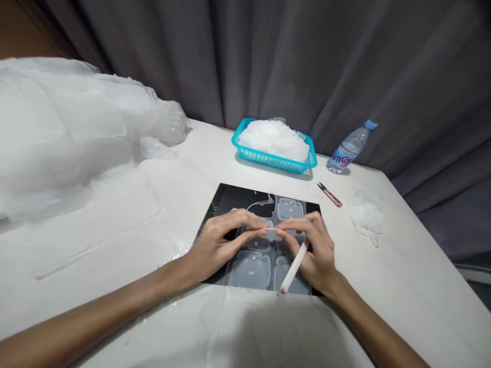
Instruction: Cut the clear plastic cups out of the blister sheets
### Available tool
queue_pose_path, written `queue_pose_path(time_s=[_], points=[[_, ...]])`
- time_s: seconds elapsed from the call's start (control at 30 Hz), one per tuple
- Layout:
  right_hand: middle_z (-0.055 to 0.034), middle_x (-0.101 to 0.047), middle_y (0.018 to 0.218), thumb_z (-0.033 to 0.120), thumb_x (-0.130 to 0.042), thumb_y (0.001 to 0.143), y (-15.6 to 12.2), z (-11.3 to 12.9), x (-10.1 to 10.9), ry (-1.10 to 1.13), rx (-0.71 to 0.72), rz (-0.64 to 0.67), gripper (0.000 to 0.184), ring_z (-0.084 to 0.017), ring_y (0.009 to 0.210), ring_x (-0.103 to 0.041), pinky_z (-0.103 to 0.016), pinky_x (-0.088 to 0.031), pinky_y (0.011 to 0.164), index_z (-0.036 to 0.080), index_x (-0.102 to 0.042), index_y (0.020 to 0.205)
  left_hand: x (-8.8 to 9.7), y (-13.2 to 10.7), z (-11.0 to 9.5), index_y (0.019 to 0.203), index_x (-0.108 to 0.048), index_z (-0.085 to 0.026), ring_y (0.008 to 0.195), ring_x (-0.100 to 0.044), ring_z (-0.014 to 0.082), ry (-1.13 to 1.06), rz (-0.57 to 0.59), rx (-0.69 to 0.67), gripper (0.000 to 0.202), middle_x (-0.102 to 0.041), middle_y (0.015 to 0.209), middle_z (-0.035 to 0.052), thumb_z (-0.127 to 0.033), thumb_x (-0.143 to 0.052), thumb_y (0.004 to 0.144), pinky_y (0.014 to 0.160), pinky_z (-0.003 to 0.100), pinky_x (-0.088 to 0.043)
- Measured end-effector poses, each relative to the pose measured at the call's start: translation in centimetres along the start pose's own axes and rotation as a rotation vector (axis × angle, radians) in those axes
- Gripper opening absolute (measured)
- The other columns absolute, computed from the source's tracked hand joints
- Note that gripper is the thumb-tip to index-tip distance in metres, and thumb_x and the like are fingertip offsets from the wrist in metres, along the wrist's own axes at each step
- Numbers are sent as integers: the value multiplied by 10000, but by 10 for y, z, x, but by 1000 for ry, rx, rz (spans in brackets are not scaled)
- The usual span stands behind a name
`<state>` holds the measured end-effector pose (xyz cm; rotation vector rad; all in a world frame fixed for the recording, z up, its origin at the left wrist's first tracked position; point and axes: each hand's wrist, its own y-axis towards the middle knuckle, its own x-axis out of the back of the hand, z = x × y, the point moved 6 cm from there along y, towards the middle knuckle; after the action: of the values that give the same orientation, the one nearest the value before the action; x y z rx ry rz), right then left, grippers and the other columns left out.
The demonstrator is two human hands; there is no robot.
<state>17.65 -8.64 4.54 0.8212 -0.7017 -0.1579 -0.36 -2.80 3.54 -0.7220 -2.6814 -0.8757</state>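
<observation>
My left hand (222, 240) and my right hand (312, 250) meet over a black mat (230, 197) near the table's front. Between the fingertips of both hands is pinched a small translucent piece (271, 232). My right hand also grips a white tool (293, 268) with a reddish tip that points toward me. On the mat lies a clear moulded sheet (264, 266) with several rounded-rectangle shapes.
A turquoise basket (273, 159) heaped with white translucent pieces stands behind the mat. A water bottle (351, 148) lies at the back right, small red-handled snips (329, 194) nearer. A little pile of clear scraps (366, 214) sits right. Big plastic bags (76, 128) fill the left.
</observation>
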Motion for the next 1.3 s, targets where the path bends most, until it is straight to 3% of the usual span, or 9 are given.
queue_pose_path(time_s=[0.17,0.3,0.43,0.53,0.67,0.87,1.03,1.13,1.3], points=[[-48,-764,934,222,-628,1023,6,-14,6,-81,-33,108,84,-228,853,-618,-402,-516,735,247,-702,1053,-1,0,10,969,-768,-211,934,-739,192,-87,16,169,100,-793,994,44,-284,-702,989,864,307,-590],[-47,-720,889,302,-569,1055,10,-51,18,-239,-147,129,146,-239,852,-543,-392,-471,766,231,-679,990,-2,-1,29,976,-698,-204,767,-720,166,-294,-26,442,200,-748,856,14,-400,-737,955,707,273,-592],[-51,-686,879,377,-555,1059,6,-82,17,-396,-155,163,198,-246,851,-531,-390,-436,788,222,-648,979,-6,-1,42,1025,-597,-213,718,-718,162,-455,29,528,301,-732,832,7,-453,-752,932,650,262,-572],[-71,-660,900,470,-529,1060,0,-96,12,-516,-158,178,291,-260,862,-535,-402,-427,805,206,-646,1025,-1,6,48,1099,-594,-213,776,-736,182,-476,62,533,362,-751,913,34,-475,-764,916,702,299,-597],[-85,-641,918,542,-519,1049,-6,-106,7,-574,-185,177,363,-279,897,-531,-413,-440,824,198,-631,1045,21,34,57,1001,-651,-186,790,-738,187,-390,63,521,408,-753,875,36,-498,-843,822,709,292,-595],[-78,-651,901,514,-501,1060,-9,-109,1,-514,-212,156,319,-275,866,-555,-391,-462,741,218,-619,1067,84,113,88,899,-677,-180,729,-725,219,-184,-235,434,572,-771,814,54,-569,-945,577,686,345,-594],[-76,-657,879,481,-496,1063,-8,-112,-3,-507,-251,146,284,-276,855,-578,-378,-471,699,219,-607,1058,121,172,103,869,-637,-180,807,-711,226,-134,-433,313,588,-736,768,32,-543,-947,526,788,358,-570],[-73,-656,879,465,-498,1063,-8,-113,-4,-512,-250,151,263,-276,858,-589,-376,-476,703,223,-601,1060,130,192,110,875,-629,-188,926,-704,239,-103,-462,261,551,-749,850,43,-543,-919,569,854,357,-551],[-77,-658,887,453,-473,1072,-8,-113,-4,-499,-257,171,267,-278,857,-598,-381,-485,708,215,-594,1069,127,192,133,822,-635,-172,838,-671,244,33,-363,284,534,-715,823,56,-529,-917,543,767,364,-531]])
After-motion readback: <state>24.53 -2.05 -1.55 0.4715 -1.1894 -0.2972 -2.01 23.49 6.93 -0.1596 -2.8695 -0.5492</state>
